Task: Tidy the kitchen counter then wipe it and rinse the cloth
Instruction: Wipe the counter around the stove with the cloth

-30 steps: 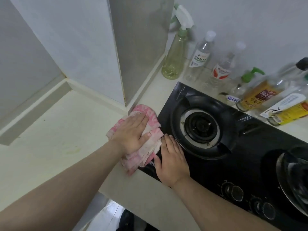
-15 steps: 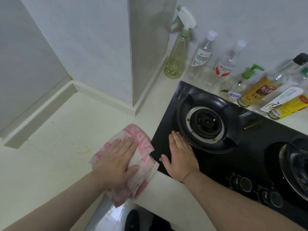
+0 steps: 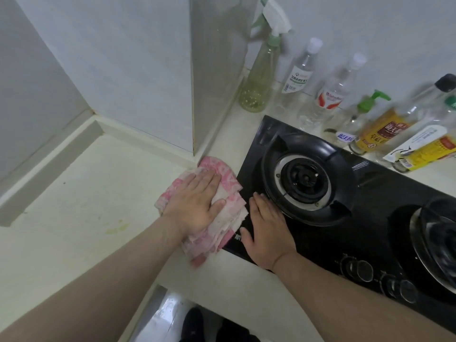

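A pink and white cloth lies folded on the pale counter, just left of the black gas hob. My left hand presses flat on the cloth with its fingers straight. The cloth's far end reaches the foot of the wall corner. My right hand rests flat on the hob's front left corner, fingers straight, beside the left burner.
Along the back wall stand a green spray bottle, two clear bottles, a pump bottle and sauce bottles. A pan sits on the right burner. A yellowish stain marks the counter. The counter's front edge runs below my wrists.
My left hand has pushed the cloth away from the front edge, back up toward the wall corner. My right hand stays flat on the hob corner.
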{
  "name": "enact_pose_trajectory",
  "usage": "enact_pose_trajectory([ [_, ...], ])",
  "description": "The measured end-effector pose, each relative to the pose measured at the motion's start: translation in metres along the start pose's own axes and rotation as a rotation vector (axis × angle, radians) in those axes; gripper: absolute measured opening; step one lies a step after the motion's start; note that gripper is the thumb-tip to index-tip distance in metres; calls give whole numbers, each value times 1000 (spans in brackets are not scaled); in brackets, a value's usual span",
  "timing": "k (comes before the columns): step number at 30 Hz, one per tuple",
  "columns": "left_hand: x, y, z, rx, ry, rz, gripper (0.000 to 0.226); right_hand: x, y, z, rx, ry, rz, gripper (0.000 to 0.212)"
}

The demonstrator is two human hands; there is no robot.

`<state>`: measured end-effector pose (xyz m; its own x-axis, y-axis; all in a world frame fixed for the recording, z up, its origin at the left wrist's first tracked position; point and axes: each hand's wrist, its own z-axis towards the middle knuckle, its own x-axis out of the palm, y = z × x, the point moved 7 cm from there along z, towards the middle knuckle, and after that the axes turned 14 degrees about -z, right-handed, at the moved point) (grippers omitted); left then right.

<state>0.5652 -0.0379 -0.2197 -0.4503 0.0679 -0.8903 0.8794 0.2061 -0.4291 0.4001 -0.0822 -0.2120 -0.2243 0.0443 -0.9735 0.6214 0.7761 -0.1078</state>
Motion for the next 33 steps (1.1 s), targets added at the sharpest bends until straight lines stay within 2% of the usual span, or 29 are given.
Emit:
enact_pose_trajectory([
  [5, 4, -3, -17, -67, -42, -25, 76, -2, 0, 0, -13, -20, 15, 82],
  [15, 15, 18, -113, -235, -65, -53, 69, 3, -1, 1, 15, 25, -37, 84],
  [19, 4, 23, -106, -292, -87, -110, 70, -1, 7, -1, -2, 22, -69, 77],
  [24, -13, 52, -75, -445, -188, -121, 74, -33, 44, 38, -174, -72, -75, 61],
  [27, -29, 72, -55, -536, -178, -145, 73, -33, 52, 69, -197, -17, -20, 61],
  [33, -51, 114, -32, -574, -227, -115, 82, -25, 66, 100, -210, 8, -44, 67],
])
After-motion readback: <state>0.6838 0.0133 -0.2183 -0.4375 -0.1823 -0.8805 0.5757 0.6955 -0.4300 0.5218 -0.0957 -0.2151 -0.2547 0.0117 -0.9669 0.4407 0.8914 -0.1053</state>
